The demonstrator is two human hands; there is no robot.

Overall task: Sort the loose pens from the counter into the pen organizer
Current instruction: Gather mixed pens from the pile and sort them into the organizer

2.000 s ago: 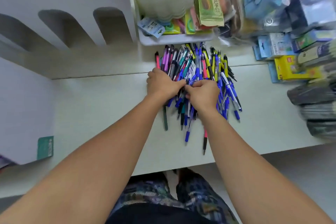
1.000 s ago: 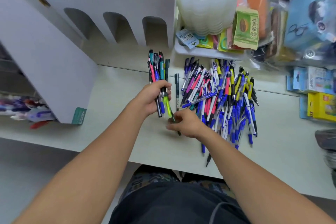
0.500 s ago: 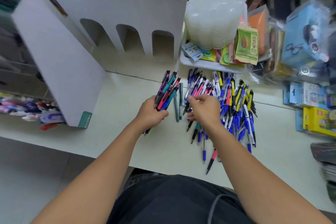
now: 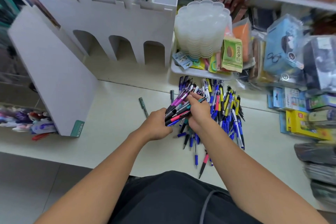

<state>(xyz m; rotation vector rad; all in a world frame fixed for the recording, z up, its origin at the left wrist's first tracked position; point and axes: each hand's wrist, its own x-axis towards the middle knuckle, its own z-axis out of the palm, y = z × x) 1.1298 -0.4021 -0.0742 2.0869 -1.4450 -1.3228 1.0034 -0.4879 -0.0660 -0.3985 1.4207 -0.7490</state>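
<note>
Left hand (image 4: 157, 125) grips a bundle of pens (image 4: 179, 108) while right hand (image 4: 197, 110) pinches another in; gathering continues, organizer (image 4: 112, 23) likely next.

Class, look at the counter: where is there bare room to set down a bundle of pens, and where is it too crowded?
Bare counter lies between the white organizer and the left hand, broken only by one stray dark pen. More bare counter lies between the pen pile and the yellow box. Around the white tray and the packaged goods it is crowded.
</note>
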